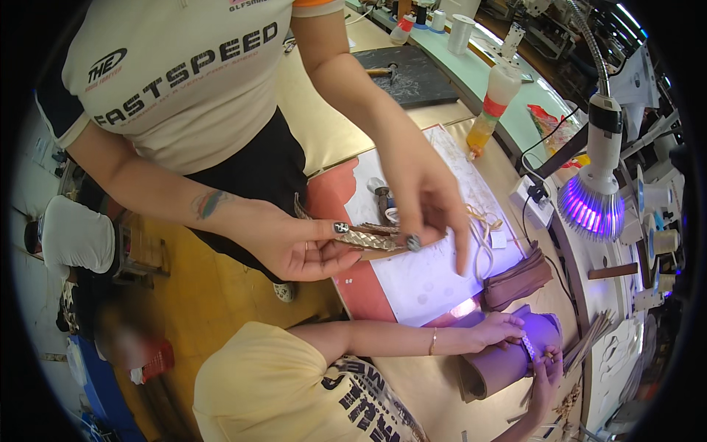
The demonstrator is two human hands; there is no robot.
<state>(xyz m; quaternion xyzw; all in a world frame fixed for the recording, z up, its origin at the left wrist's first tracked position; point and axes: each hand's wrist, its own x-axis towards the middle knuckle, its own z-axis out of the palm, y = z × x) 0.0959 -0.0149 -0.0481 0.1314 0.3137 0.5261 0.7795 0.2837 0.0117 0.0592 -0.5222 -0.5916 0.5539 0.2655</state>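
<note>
Squeeze bottle (pixel 495 103) stands far right on the bench edge: translucent white upper body, red band label around the middle, yellow-orange liquid below. Crumpled plastic packet (pixel 546 118) lies just right of it, red, green and yellow. Small white paper tag (pixel 499 239) lies mid-right on the white sheet, roughly square, beside the pale cord loops. White cylindrical containers (pixel 460 33) stand at the far edge of the green-topped counter, one smaller with a red band further left. No screens or signs in view.
</note>
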